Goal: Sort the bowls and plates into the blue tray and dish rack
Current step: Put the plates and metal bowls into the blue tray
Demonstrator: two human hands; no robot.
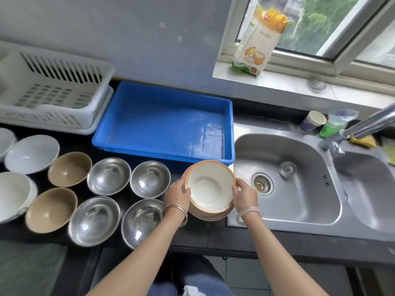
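Orange-rimmed stacked plates (208, 186), gripped on 2 sides by my left hand (178, 194) and right hand (244, 194), sit just short of the blue tray (160, 124) straight ahead, dish rack (49, 92) well left.

White bowls (12, 195) cut by left edge; tap (372, 122) cut by right edge. Bag (259, 39) print too blurred to read.

In front of you was a dark counter (192, 236). At its back sat a white dish rack (64, 67) and, just beside it, a blue tray (160, 124). Nearer you stood four metal bowls (109, 176), then two brown bowls (69, 168), with white bowls (32, 153) farthest left.
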